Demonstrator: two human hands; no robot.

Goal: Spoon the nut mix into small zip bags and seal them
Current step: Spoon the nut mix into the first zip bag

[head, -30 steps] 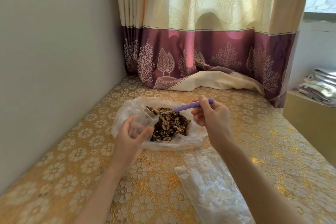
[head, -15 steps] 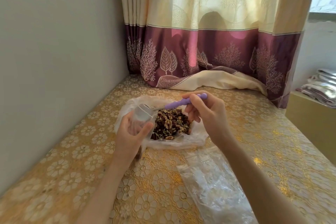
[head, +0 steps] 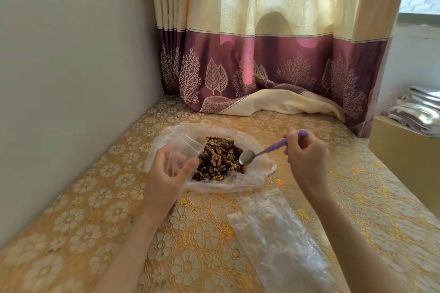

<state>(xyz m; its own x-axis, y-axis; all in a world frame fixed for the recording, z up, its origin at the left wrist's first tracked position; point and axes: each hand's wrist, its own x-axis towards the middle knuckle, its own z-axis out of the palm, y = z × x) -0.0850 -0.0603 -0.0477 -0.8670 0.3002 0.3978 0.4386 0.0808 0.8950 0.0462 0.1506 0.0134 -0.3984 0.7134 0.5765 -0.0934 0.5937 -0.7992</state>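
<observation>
A pile of nut mix (head: 219, 158) lies on a crumpled clear plastic sheet (head: 257, 179) on the gold flowered table. My left hand (head: 167, 173) holds a small clear zip bag (head: 184, 150) upright by the pile's left side, its mouth open. My right hand (head: 307, 158) grips the purple handle of a metal spoon (head: 273, 148). The spoon's bowl rests empty at the right edge of the nuts.
A stack of empty clear zip bags (head: 273, 233) lies on the table (head: 95, 209) near my right forearm. A grey wall runs along the left. A cream and purple curtain (head: 262, 66) hangs behind. Folded cloths (head: 419, 112) sit on a box at the right.
My right hand has swung the spoon away from the small bag's mouth to the right side of the nut pile. The left hand still holds the bag.
</observation>
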